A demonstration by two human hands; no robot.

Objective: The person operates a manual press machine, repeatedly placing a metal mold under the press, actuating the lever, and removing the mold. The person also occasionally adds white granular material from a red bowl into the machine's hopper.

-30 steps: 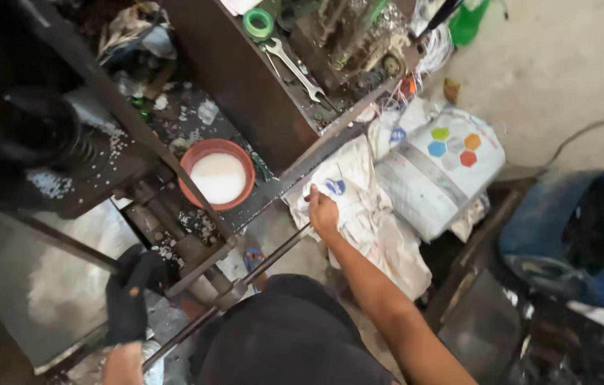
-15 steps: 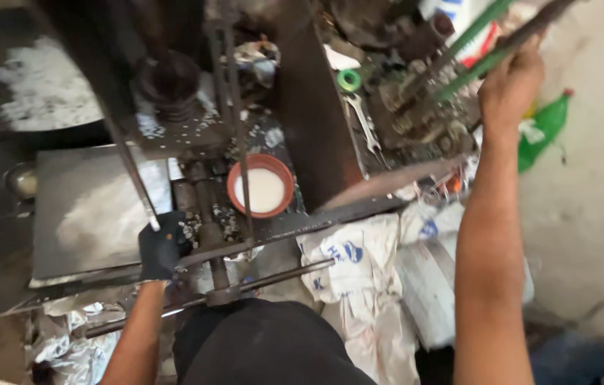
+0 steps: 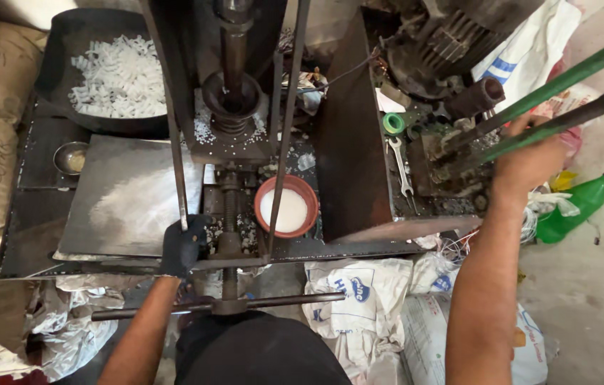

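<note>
My left hand [image 3: 183, 244], in a black glove, grips a thin upright metal rod [image 3: 173, 135] of a dark press machine [image 3: 234, 107] at the edge of its steel table. My right hand [image 3: 528, 160], bare, is closed around a green lever bar [image 3: 566, 75] and a dark bar beside it at the machine's right side. A red bowl of white powder [image 3: 287, 207] sits between my arms, just right of the central screw shaft.
A black pan of white pieces [image 3: 113, 71] stands at the back left above a powder-dusted steel sheet [image 3: 127, 199]. A small metal cup [image 3: 72, 157], a spanner [image 3: 400, 165], green tape roll [image 3: 393, 123], green bottle [image 3: 579, 207] and white sacks [image 3: 366, 296] lie around.
My right hand rose from the white sacks up to the green lever bar. The view shifted left and up over the machine. My left hand stayed on the thin rod.
</note>
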